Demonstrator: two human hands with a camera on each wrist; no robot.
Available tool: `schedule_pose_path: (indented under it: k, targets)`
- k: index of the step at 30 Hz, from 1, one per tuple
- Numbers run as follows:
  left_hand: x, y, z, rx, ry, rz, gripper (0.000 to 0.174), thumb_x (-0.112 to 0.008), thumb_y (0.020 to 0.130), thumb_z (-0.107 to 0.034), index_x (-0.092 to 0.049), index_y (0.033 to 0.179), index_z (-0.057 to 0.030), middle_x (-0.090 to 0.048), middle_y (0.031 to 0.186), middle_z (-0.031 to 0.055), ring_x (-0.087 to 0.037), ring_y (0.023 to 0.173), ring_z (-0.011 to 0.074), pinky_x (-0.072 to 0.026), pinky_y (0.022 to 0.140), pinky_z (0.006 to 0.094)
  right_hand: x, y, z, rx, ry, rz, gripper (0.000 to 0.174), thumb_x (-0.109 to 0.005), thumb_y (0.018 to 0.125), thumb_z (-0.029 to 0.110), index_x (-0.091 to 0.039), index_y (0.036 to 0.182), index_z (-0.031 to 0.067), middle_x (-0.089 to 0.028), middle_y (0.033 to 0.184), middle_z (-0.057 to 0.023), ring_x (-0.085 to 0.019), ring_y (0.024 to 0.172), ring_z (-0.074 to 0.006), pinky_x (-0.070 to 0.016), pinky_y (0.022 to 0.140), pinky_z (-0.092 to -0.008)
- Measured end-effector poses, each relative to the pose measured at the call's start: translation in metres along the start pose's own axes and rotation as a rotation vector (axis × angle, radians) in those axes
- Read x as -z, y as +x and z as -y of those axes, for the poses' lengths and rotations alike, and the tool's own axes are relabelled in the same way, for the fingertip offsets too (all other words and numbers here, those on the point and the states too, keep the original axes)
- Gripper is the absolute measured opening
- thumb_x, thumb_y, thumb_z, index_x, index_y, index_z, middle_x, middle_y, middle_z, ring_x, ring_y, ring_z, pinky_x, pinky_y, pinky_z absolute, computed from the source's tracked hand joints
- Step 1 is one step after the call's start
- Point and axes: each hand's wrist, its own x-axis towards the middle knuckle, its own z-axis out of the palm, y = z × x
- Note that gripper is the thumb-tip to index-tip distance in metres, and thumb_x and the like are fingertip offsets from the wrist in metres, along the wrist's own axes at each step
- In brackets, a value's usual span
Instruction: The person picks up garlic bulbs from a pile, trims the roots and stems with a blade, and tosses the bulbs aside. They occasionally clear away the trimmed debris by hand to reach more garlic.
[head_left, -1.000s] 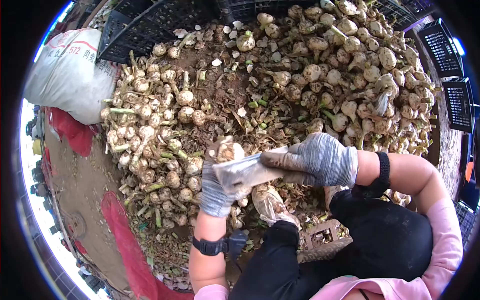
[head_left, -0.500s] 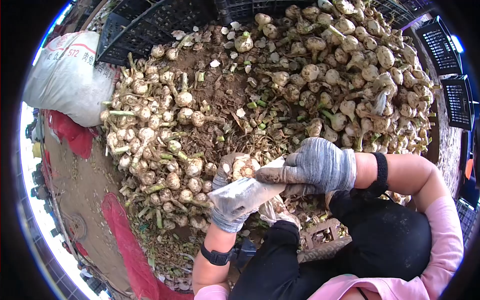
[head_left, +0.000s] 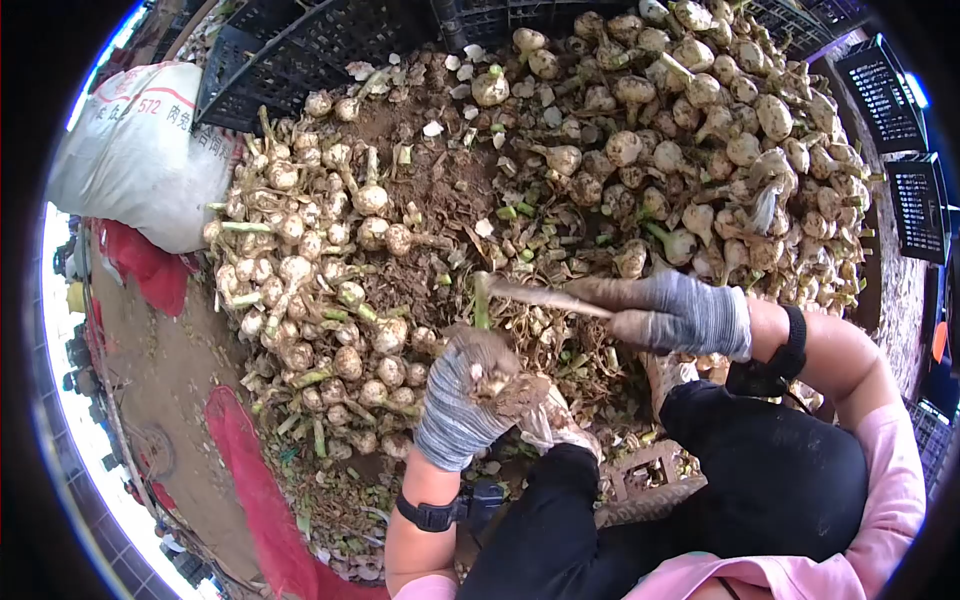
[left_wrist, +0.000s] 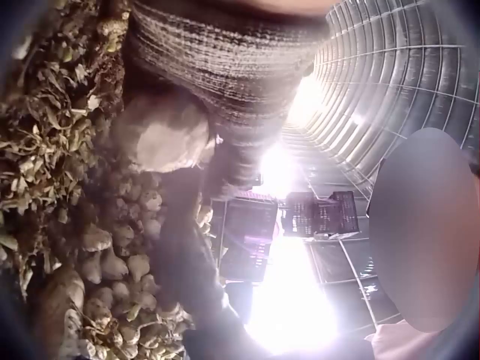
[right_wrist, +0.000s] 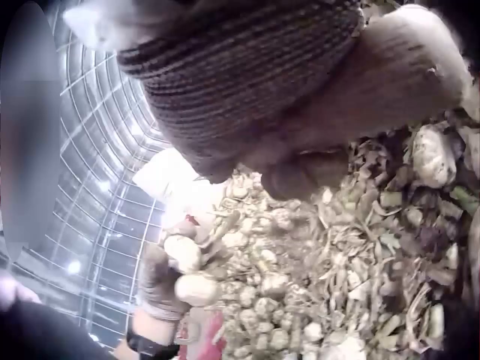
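Note:
My left hand, in a striped, soiled work glove, grips a garlic bulb. Its green stem points away from me in the head view, while fingers cover much of the bulb. With my gloved right hand I hold a broad-bladed knife, seen nearly edge-on, its tip overlapping the stem. The blade shows its broad side in the right wrist view. Also in that view, two pale bulbs appear at the left hand.
A heap of trimmed-looking garlic lies at left, a larger heap of soiled garlic at right. Soil and leaf scraps lie between them. Black crates stand behind, with a white sack and red netting at left.
The knife has turned from broadside across the bulb to nearly edge-on and moved out toward the stem. My right hand has shifted right. My left hand has turned, and the stem now shows.

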Motion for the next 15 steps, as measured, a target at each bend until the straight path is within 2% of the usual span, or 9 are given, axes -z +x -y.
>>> schedule_pose_path:
  k: [2, 5, 7, 8, 9, 10, 12, 14, 15]
  targets:
    - [-0.005, -0.001, -0.004, -0.100, 0.220, -0.086, 0.028, -0.080, 0.064, -0.012, -0.054, 0.075, -0.0124, -0.056, 0.074, 0.0039, -0.056, 0.075, 0.0234, -0.0471, 0.074, 0.0375, -0.010, 0.008, 0.003, 0.138, 0.032, -0.009, 0.061, -0.046, 0.096, 0.043, -0.032, 0.143, 0.0058, -0.060, 0.100, -0.0056, -0.053, 0.081, -0.0112, -0.0453, 0.072, -0.0275]
    - [-0.002, 0.004, -0.014, -0.281, 0.381, -0.016, 0.025, -0.077, 0.067, -0.010, -0.052, 0.070, -0.0128, -0.054, 0.068, 0.0007, -0.056, 0.071, 0.0226, -0.0471, 0.074, 0.0361, -0.008, 0.008, 0.030, -0.040, 0.264, 0.115, 0.057, -0.046, 0.096, 0.041, -0.035, 0.142, 0.0100, -0.061, 0.095, -0.0062, -0.053, 0.076, -0.0108, -0.0457, 0.069, -0.0272]
    - [0.011, -0.012, -0.014, 0.070, 0.195, -0.167, 0.016, -0.060, 0.084, -0.011, -0.049, 0.071, -0.0126, -0.045, 0.062, -0.0025, -0.047, 0.058, 0.0135, -0.0448, 0.054, 0.0291, 0.002, 0.007, 0.002, -0.417, 0.057, 0.147, 0.055, -0.046, 0.096, 0.039, -0.036, 0.142, 0.0110, -0.060, 0.090, -0.0045, -0.052, 0.072, -0.0098, -0.0447, 0.064, -0.0253]
    - [0.018, -0.021, -0.013, 0.229, 0.087, -0.262, 0.020, -0.051, 0.092, -0.012, -0.047, 0.072, -0.0125, -0.040, 0.060, -0.0041, -0.043, 0.051, 0.0090, -0.0436, 0.044, 0.0255, 0.001, -0.004, -0.052, -0.321, -0.096, 0.050, 0.055, -0.048, 0.096, 0.038, -0.036, 0.142, 0.0108, -0.058, 0.082, -0.0037, -0.051, 0.066, -0.0114, -0.0441, 0.060, -0.0276]
    - [0.026, -0.022, -0.001, 0.355, -0.013, -0.349, 0.011, -0.053, 0.091, -0.014, -0.051, 0.081, -0.0116, -0.047, 0.065, -0.0018, -0.049, 0.055, 0.0111, -0.0468, 0.045, 0.0258, 0.002, -0.012, -0.095, -0.223, -0.255, -0.040, 0.056, -0.051, 0.095, 0.037, -0.037, 0.141, 0.0105, -0.056, 0.074, -0.0028, -0.050, 0.061, -0.0131, -0.0436, 0.056, -0.0298]
    - [0.034, -0.023, 0.011, 0.471, -0.120, -0.450, 0.007, -0.055, 0.091, -0.017, -0.054, 0.090, -0.0108, -0.053, 0.070, 0.0005, -0.055, 0.058, 0.0133, -0.0499, 0.047, 0.0260, 0.004, -0.011, -0.082, -0.222, -0.263, -0.031, 0.056, -0.051, 0.095, 0.037, -0.037, 0.141, 0.0105, -0.056, 0.074, -0.0028, -0.050, 0.061, -0.0131, -0.0436, 0.056, -0.0298]
    - [0.023, -0.013, 0.049, 0.578, -0.700, -0.820, 0.026, -0.065, 0.085, -0.024, -0.056, 0.105, -0.0096, -0.061, 0.083, 0.0053, -0.065, 0.068, 0.0167, -0.0581, 0.058, 0.0282, -0.010, -0.016, -0.057, -0.523, 0.245, -0.145, 0.056, -0.054, 0.093, 0.039, -0.039, 0.141, 0.0139, -0.050, 0.067, 0.0002, -0.046, 0.057, -0.0092, -0.0377, 0.050, -0.0244]
    - [0.002, 0.040, -0.019, 0.315, -0.875, -0.520, 0.047, -0.076, 0.076, -0.027, -0.056, 0.114, -0.0087, -0.060, 0.108, 0.0108, -0.065, 0.086, 0.0183, -0.0572, 0.081, 0.0322, -0.014, -0.001, -0.052, -0.497, 0.271, -0.118, 0.054, -0.053, 0.094, 0.038, -0.039, 0.141, 0.0165, -0.047, 0.065, 0.0027, -0.042, 0.055, -0.0084, -0.0361, 0.049, -0.0253]
    - [-0.002, 0.045, -0.003, 0.137, -0.549, -0.429, 0.054, -0.076, 0.076, -0.028, -0.052, 0.121, -0.0086, -0.058, 0.113, 0.0129, -0.063, 0.092, 0.0184, -0.0541, 0.087, 0.0351, -0.021, -0.001, -0.047, -0.462, 0.230, -0.084, 0.053, -0.053, 0.094, 0.037, -0.039, 0.141, 0.0166, -0.046, 0.064, 0.0035, -0.041, 0.055, -0.0080, -0.0358, 0.048, -0.0254]
